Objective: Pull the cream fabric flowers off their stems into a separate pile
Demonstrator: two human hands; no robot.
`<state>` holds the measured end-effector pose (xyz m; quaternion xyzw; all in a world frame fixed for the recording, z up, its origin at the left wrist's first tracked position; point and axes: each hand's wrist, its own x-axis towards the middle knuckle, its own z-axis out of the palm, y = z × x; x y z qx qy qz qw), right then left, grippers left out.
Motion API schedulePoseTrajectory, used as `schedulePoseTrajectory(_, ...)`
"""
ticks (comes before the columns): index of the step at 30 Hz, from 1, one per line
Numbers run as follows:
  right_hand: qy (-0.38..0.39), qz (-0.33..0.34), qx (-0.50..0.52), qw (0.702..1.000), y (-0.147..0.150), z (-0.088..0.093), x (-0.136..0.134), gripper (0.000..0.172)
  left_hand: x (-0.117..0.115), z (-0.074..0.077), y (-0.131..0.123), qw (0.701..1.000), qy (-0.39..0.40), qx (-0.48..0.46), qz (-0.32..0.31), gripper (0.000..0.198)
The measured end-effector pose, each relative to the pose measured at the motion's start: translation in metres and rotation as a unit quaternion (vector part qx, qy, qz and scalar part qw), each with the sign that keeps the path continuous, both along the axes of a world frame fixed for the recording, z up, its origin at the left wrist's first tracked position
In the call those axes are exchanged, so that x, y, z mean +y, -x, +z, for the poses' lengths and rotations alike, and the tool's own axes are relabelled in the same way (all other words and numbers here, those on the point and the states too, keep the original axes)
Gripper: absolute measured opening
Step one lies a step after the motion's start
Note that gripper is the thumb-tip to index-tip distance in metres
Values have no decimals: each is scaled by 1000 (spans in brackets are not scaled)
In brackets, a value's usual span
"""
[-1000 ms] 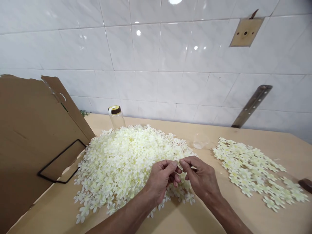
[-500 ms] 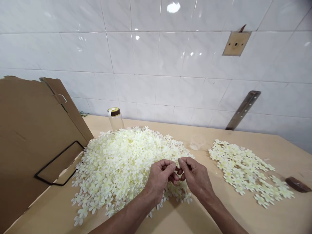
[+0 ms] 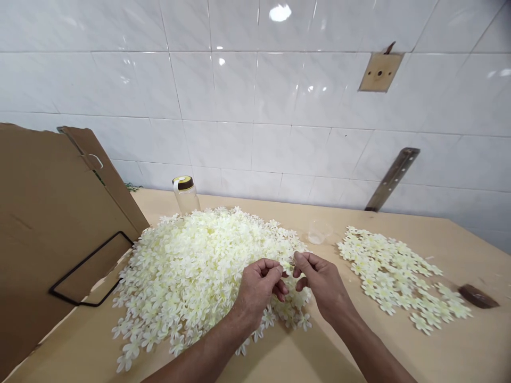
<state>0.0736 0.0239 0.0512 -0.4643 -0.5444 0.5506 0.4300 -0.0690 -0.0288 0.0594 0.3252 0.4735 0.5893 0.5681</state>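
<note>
A large heap of pale yellow-white artificial flowers (image 3: 199,260) spreads over the table in front of me. At the heap's right front edge my left hand (image 3: 261,287) is closed, thumb against forefinger, with a small pale flower (image 3: 286,265) showing at the fingertips. Just to its right, my right hand (image 3: 321,282) also pinches thumb to forefinger. Whatever lies in that pinch is too small to make out. A narrow gap separates the two sets of fingertips. Farther right, a thinner patch of the same flowers (image 3: 393,271) lies flat on the table.
A cardboard box (image 3: 59,223) stands at the left, with a black wire frame (image 3: 85,258) by it. Behind the heap is a clear bottle (image 3: 186,197) with a brown-and-yellow lid. A clear plastic cup (image 3: 318,232), a dark brown block (image 3: 478,296) and a metal bracket (image 3: 393,180) are to the right.
The fingertips of my two hands have moved slightly apart, and a bit of pale flower shows more plainly by the left ones. The whole view has shifted a little.
</note>
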Motion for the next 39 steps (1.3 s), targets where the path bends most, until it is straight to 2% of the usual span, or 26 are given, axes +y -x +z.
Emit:
schedulePoseTrajectory(5,89,-8,122,988,-6,6,8,43,0,-2,1,1000,-1,6,-12,15)
schedulePoseTrajectory(8,99,-11,145,984,-10,8,11,41,-1,-2,-1,1000,6,2,-13,17)
schedulePoseTrajectory(11,50,-19,106,993,-12,7,13,41,-1,-4,-2,1000,5,2,-20,17)
schedulePoseTrajectory(14,-48,-51,-34,997,-13,6,13,39,-2,-6,-3,1000,4,7,-30,17)
schedulePoseTrajectory(17,-152,-33,-161,975,-15,6,12,38,-3,-5,-4,1000,7,7,-29,17)
schedulePoseTrajectory(21,-267,18,-198,943,-16,11,5,27,-2,-1,-3,1000,10,4,-16,15)
schedulePoseTrajectory(27,-292,59,-194,935,-11,12,-3,18,-1,-2,2,1000,0,-15,-10,17)
schedulePoseTrajectory(33,-262,34,-196,944,-8,9,-5,22,-3,0,0,998,4,-64,-25,23)
schedulePoseTrajectory(39,-260,21,-209,943,-5,13,-9,25,-2,-5,0,998,-7,-46,-30,31)
